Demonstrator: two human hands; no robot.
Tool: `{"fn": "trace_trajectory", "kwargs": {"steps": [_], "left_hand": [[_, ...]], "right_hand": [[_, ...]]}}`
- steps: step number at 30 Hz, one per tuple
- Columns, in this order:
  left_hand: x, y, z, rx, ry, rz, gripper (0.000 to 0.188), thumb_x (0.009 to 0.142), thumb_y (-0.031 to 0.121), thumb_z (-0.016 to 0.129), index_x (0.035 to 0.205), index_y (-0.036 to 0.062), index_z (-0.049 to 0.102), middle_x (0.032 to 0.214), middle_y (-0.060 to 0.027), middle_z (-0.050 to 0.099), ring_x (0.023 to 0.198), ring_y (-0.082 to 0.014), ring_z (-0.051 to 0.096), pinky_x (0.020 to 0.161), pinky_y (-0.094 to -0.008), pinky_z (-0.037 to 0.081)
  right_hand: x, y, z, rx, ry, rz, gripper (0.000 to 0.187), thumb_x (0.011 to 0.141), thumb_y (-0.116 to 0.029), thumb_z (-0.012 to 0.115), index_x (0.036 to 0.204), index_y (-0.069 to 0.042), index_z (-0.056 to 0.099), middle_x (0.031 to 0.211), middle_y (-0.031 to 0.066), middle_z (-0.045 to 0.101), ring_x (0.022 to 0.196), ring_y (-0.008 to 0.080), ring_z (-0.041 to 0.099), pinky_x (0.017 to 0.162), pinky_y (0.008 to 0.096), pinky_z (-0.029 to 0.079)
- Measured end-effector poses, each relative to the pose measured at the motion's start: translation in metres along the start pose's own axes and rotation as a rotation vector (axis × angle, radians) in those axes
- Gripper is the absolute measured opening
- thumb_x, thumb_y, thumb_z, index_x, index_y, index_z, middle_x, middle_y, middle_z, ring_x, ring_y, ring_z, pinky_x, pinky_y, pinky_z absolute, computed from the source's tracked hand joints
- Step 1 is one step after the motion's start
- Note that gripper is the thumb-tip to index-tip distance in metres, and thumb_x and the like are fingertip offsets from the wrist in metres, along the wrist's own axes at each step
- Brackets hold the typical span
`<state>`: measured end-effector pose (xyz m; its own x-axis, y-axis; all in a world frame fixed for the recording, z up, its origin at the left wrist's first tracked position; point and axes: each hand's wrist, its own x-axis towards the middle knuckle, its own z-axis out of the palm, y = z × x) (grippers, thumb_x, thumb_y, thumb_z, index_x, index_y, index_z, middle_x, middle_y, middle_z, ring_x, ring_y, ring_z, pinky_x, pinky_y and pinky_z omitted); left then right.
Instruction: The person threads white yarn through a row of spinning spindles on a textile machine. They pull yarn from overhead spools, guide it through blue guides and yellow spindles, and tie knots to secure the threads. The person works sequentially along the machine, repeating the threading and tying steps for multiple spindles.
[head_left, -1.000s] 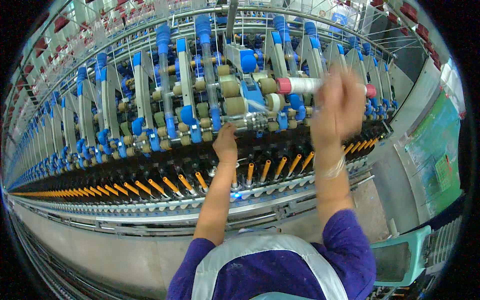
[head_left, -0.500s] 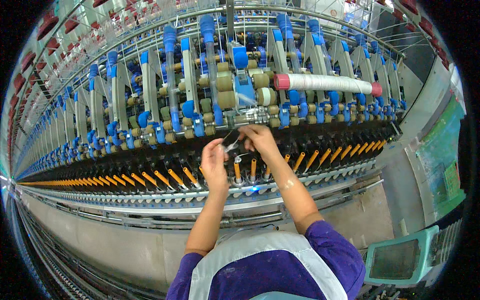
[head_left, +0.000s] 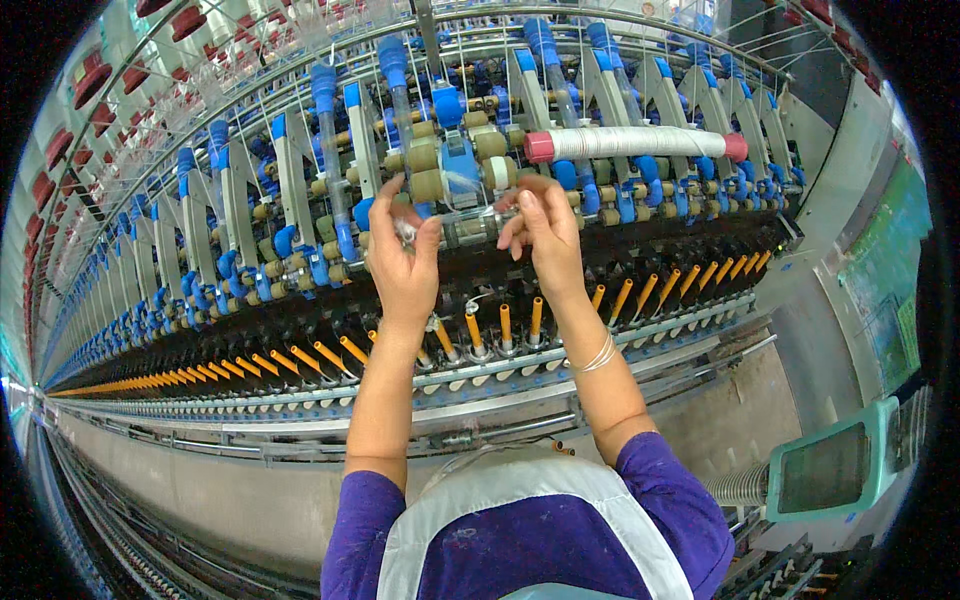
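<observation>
Both my hands are raised to the rollers of a spinning machine. My left hand [head_left: 403,262] is curled, with a wisp of white fibre [head_left: 405,230] between thumb and fingers. My right hand [head_left: 547,240] has its thumb pressed to the fingers, its lower fingers blurred; what it pinches, if anything, is too small to make out. Between and just above them stands a blue roller arm [head_left: 460,165] with olive rollers [head_left: 425,186] and one pale roller [head_left: 498,172]. Loose white fibres hang over the blue part. Metal roller shaft [head_left: 470,230] shows between the hands.
A white-wound roll with pink ends [head_left: 635,143] lies across the machine at right. Below my hands runs a row of orange spindle tubes [head_left: 505,322], one with white thread at its top. A teal-framed box [head_left: 830,465] stands at lower right.
Both hands have risen from above the orange tubes to the rollers and moved apart. The white wisp between them has gone up with my left hand. The view has shifted slightly.
</observation>
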<state>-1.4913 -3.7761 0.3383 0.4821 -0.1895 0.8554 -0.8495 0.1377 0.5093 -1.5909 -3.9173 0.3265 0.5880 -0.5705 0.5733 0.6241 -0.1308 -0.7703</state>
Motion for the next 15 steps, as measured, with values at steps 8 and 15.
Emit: {"fn": "trace_trajectory", "kwargs": {"steps": [8, 15], "left_hand": [[0.051, 0.028, -0.017, 0.628, -0.347, 0.382, 0.044, 0.081, 0.036, 0.068, 0.109, 0.0043, 0.055, 0.086, -0.0119, 0.057, 0.075, -0.0325, 0.061, 0.058, -0.0395, 0.049], [0.048, 0.021, -0.008, 0.652, -0.337, 0.312, 0.046, 0.085, 0.034, 0.066, 0.121, 0.0083, 0.052, 0.092, -0.0152, 0.064, 0.074, -0.0358, 0.064, 0.059, -0.0423, 0.050]], "right_hand": [[0.031, -0.025, 0.017, -0.563, 0.011, -0.384, 0.031, 0.094, -0.024, 0.055, 0.114, 0.000, 0.057, 0.090, 0.0144, 0.060, 0.073, 0.0287, 0.058, 0.065, 0.0348, 0.046], [0.040, -0.037, 0.010, -0.587, -0.083, -0.335, 0.031, 0.097, -0.031, 0.052, 0.108, -0.003, 0.060, 0.066, 0.0092, 0.058, 0.058, 0.0172, 0.054, 0.057, 0.0302, 0.044]]}}
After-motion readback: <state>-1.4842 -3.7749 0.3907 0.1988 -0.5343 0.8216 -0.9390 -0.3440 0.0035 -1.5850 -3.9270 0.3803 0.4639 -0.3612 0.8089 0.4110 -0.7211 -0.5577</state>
